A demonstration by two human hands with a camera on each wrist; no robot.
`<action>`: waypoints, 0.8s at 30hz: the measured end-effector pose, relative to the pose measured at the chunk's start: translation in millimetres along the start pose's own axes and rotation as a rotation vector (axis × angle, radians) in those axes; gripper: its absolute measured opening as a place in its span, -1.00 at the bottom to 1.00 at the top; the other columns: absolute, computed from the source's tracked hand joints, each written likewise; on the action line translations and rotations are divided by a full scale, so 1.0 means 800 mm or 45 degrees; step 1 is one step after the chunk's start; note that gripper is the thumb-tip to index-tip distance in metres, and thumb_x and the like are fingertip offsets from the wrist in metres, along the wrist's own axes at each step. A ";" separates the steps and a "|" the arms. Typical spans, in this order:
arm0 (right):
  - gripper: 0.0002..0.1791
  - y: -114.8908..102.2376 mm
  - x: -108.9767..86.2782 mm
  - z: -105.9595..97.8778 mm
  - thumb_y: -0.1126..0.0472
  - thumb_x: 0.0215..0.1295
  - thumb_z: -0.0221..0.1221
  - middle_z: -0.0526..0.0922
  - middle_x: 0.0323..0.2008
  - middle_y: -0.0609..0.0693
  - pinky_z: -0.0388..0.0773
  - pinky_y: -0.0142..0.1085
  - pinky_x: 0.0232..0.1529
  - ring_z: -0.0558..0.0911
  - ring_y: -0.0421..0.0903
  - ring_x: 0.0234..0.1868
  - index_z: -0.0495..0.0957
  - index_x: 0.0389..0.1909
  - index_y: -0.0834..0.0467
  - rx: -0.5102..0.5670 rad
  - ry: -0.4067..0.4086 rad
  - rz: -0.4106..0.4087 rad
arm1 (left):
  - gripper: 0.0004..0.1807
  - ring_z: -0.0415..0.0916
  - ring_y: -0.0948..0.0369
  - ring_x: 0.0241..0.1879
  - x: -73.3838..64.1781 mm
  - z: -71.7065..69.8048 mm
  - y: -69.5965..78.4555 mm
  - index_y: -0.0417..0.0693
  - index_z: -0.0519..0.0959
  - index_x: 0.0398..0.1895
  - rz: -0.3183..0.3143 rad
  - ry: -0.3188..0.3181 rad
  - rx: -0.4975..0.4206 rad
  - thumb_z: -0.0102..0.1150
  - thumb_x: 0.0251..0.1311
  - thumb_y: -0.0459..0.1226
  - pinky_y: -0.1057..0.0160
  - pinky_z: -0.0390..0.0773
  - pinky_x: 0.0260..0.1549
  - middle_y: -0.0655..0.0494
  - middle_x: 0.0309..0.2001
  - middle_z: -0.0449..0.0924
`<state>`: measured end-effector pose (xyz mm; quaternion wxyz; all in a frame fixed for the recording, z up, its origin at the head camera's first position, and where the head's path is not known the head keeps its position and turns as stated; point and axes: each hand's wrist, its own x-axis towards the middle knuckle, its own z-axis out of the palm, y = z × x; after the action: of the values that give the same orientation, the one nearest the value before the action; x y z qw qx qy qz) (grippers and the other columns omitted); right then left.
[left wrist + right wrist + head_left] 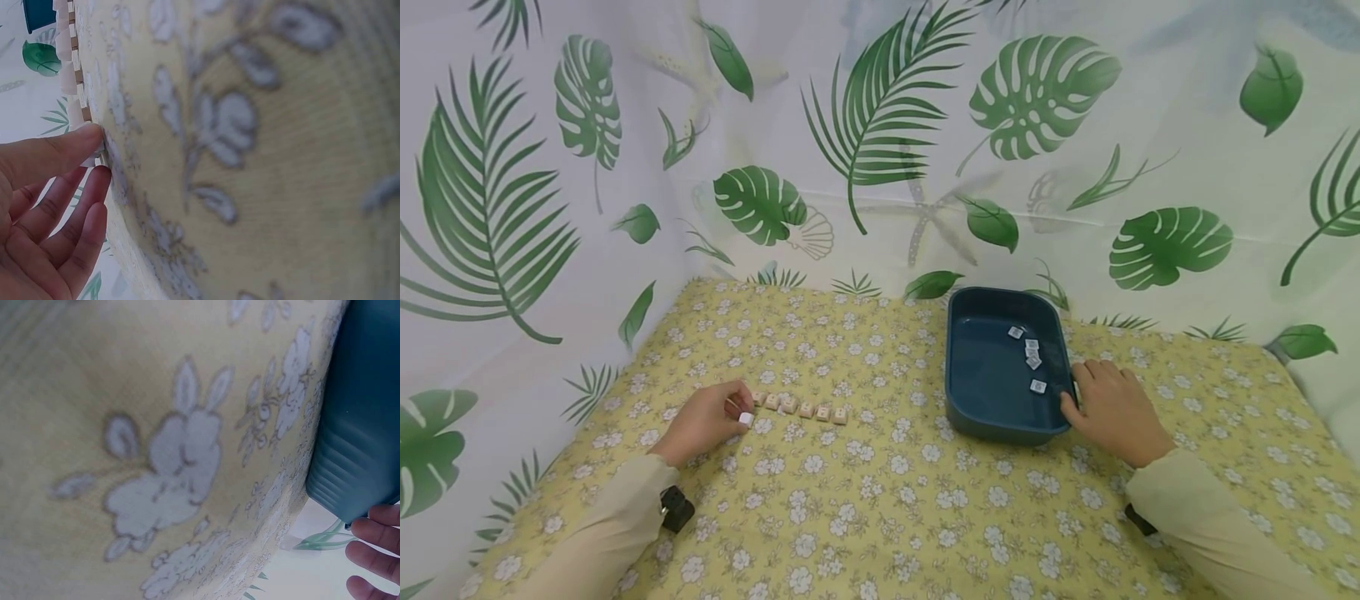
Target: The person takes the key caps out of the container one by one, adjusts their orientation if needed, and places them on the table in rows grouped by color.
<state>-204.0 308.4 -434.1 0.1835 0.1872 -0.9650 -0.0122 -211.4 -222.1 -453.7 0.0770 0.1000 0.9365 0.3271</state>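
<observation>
My left hand (707, 421) pinches a small white block (746, 419) between thumb and fingers, just above the cloth. Its thumb and fingertips meet around the piece, which they mostly hide in the left wrist view. Beside that hand a row of small beige blocks with dark marks (806, 409) runs to the right. My right hand (1116, 412) rests at the right side of a dark blue bin (996, 429), thumb at the rim and fingers along the outer wall. Several small white pieces (1032, 345) lie loose in the bin, towards its right side.
A yellow flowered cloth (880, 517) covers the table. Behind and to the left hangs a white curtain with green leaves (887, 100). The bin stands near the back edge, right of the row. Dark straps with devices (676, 508) sit on both wrists.
</observation>
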 end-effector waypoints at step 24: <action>-0.59 -0.001 0.001 -0.002 0.11 0.22 0.10 0.56 -0.26 0.31 0.44 0.12 -0.26 0.54 0.23 -0.22 0.47 -0.12 0.41 0.002 -0.049 0.019 | -0.71 0.54 0.04 -0.14 0.002 -0.060 0.066 -0.11 0.55 -0.08 0.123 -0.133 0.259 0.27 0.10 -0.37 0.06 0.56 -0.18 -0.07 -0.11 0.60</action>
<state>-203.8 307.8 -432.4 0.1648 0.1799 -0.9697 -0.0136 -215.6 -209.9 -383.5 0.0994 0.1693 0.9537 0.2280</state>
